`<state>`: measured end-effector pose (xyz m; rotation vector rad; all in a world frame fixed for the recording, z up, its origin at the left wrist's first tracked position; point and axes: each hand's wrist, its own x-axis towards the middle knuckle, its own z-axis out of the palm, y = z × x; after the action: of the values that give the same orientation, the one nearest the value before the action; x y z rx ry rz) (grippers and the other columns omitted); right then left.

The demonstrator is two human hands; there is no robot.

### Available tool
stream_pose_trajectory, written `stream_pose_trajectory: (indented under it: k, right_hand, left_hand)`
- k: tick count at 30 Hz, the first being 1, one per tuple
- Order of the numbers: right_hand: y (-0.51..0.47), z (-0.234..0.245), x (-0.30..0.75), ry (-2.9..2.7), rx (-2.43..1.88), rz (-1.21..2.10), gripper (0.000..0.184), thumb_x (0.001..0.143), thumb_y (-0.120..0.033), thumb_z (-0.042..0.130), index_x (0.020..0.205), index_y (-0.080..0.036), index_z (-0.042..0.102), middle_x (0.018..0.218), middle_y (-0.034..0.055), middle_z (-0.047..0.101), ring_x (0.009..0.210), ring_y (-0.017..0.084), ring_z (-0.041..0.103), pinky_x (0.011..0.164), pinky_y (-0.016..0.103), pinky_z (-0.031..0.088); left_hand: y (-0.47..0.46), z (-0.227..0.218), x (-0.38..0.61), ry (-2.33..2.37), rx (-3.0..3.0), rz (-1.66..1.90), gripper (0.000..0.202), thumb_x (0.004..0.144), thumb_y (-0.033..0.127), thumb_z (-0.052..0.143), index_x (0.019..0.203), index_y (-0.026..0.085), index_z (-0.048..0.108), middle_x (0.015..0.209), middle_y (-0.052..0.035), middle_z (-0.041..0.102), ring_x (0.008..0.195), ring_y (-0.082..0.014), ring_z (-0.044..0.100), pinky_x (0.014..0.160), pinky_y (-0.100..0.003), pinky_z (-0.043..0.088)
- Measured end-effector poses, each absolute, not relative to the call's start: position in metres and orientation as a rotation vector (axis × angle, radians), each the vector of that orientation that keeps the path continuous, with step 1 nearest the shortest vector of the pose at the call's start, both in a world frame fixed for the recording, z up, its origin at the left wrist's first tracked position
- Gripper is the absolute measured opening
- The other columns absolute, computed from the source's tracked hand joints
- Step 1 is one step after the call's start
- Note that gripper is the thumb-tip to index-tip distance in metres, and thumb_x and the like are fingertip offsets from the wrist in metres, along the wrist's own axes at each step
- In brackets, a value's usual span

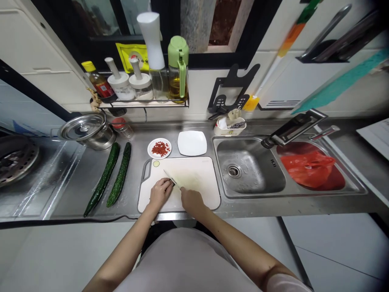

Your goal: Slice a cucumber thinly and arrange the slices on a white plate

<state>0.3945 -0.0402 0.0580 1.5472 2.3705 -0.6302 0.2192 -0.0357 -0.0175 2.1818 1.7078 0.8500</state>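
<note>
My right hand [192, 201] grips a knife [176, 183] by its handle, the blade slanting up and left over the white cutting board [209, 174]. Close to the blade, my left hand [161, 192] rests on the board with its fingers curled and pressed down. Whatever lies under those fingers is hidden. A pale round slice with a thin green rim [156, 164] lies at the board's upper left corner. Left of the board, two whole cucumbers, a longer one [103, 178] and a shorter one [120, 176], lie side by side on the steel counter.
Behind the board stand a dish of small red berries [151, 151] and a white square plate [192, 143]. The steel sink [252, 170] is on the right, with a red plastic bag [310, 168] in its second basin. A lidded pot [101, 136] stands back left, below a shelf of bottles.
</note>
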Motion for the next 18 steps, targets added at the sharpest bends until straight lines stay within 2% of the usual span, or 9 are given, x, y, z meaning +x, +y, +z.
stream_pose_trajectory:
  k: [10, 18]
  right_hand:
    - [-0.0408, 0.0556, 0.3953, 2.403, 1.573, -0.639, 0.027, 0.091, -0.011, 0.03, 0.105, -0.012, 0.054, 0.082, 0.0142, 0.066, 0.082, 0.024, 0.067, 0.066, 0.031, 0.048]
    - [-0.0354, 0.0612, 0.3938, 2.335, 1.521, -0.689, 0.026, 0.091, -0.011, 0.033, 0.107, -0.012, 0.053, 0.088, 0.0144, 0.067, 0.087, 0.023, 0.067, 0.07, 0.031, 0.05]
  left_hand:
    - [-0.0339, -0.0214, 0.2158, 1.653, 2.197, 0.822, 0.021, 0.091, 0.03, 0.049, 0.094, 0.023, 0.069, 0.101, -0.0058, 0.065, 0.091, -0.017, 0.061, 0.082, -0.032, 0.051]
    - [-0.0333, -0.0209, 0.215, 1.639, 2.187, 0.832, 0.021, 0.091, 0.03, 0.049, 0.093, 0.024, 0.069, 0.098, -0.0055, 0.065, 0.088, -0.0168, 0.062, 0.079, -0.031, 0.051]
